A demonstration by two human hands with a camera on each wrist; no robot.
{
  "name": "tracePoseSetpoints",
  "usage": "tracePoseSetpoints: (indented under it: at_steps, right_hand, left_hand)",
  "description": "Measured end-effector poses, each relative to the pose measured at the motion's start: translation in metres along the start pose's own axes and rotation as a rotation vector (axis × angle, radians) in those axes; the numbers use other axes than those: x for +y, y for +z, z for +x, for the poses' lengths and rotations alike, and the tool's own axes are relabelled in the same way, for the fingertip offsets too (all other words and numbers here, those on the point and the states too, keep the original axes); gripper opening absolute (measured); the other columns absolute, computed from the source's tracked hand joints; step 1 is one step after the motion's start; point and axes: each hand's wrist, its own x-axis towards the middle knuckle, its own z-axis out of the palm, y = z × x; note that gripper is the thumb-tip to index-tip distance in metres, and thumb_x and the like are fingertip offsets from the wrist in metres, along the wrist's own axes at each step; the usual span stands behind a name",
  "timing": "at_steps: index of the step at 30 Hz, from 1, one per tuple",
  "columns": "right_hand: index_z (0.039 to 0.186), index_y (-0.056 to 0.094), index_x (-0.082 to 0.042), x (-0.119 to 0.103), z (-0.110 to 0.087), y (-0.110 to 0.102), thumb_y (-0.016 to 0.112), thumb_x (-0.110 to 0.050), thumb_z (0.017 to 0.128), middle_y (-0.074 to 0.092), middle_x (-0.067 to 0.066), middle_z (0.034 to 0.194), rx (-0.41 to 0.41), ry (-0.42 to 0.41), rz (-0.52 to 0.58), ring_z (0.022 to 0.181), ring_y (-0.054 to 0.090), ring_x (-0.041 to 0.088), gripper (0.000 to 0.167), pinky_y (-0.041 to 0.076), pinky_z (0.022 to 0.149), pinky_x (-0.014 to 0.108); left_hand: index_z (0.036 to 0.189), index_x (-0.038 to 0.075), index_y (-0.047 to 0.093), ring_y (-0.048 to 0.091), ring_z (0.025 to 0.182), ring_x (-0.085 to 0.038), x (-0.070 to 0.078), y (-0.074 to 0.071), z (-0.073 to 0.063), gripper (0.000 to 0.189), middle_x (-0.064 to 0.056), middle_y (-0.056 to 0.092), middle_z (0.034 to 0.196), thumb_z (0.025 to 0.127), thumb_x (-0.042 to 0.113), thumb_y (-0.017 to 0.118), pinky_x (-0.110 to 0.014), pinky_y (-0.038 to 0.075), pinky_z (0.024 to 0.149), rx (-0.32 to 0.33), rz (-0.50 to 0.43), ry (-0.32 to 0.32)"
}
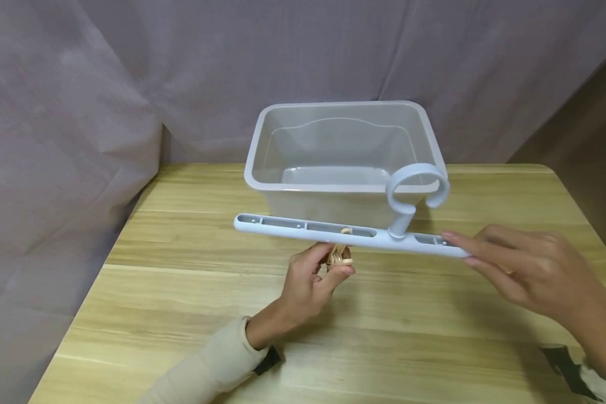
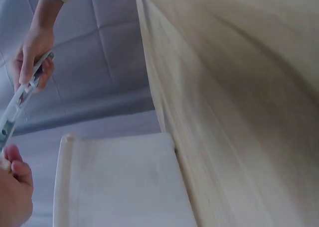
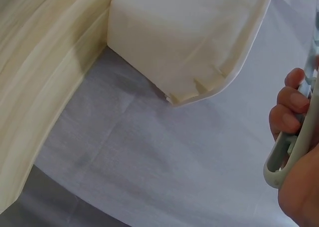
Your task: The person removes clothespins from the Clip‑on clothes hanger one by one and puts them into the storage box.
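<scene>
A pale blue plastic hanger (image 1: 303, 229), a slotted bar with a round open hook, is held above the table in the head view. My right hand (image 1: 540, 266) grips its right end, fingers on top and thumb below. Under the middle of the bar, my left hand (image 1: 310, 283) pinches a small beige clothespin (image 1: 339, 259), whose upper tip shows through a slot. Whether the clothespin is clipped on cannot be told. In the right wrist view the hanger's end (image 3: 286, 162) lies between fingers and palm. The left wrist view shows both hands on the hanger (image 2: 15, 110).
Behind the hanger stands a translucent white plastic bin (image 1: 323, 210) at the table's back, near a grey cloth (image 1: 283, 50). The wooden table (image 1: 182, 297) drops off at its left and right edges.
</scene>
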Motion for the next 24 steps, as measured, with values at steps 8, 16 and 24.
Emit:
tracePoseSetpoints:
  at_steps: [8,16,24]
  right_hand:
    - [0.113,0.079,-0.014,0.001,-0.002,-0.001,0.053,-0.035,0.106,0.057,-0.001,0.067,0.037,0.017,0.022,0.054,0.034,0.0,0.034,0.023,0.041,0.012]
    - [0.105,0.079,-0.004,0.005,0.001,-0.003,0.063,-0.032,0.101,0.06,0.007,0.066,0.178,0.041,0.174,0.053,0.038,0.002,0.033,0.023,0.051,0.005]
    - [0.107,0.079,-0.007,0.001,0.004,-0.002,0.059,-0.033,0.103,0.059,0.005,0.066,0.144,0.032,0.138,0.053,0.037,0.002,0.033,0.022,0.047,0.008]
  left_hand:
    - [0.112,-0.015,0.058,0.063,0.076,-0.025,0.0,-0.01,-0.004,0.05,-0.021,0.064,0.089,0.103,0.033,0.054,-0.032,0.056,0.066,-0.179,-0.236,-0.091]
    - [0.122,-0.014,0.057,0.063,0.078,-0.018,-0.006,-0.025,-0.007,0.048,-0.017,0.066,0.091,0.103,0.03,0.055,-0.028,0.055,0.065,-0.299,-0.188,-0.11]
    - [0.116,-0.005,0.064,0.052,0.069,-0.011,-0.011,-0.053,0.01,0.029,-0.008,0.064,0.088,0.091,0.005,0.072,-0.024,0.045,0.056,-0.177,0.221,-0.097]
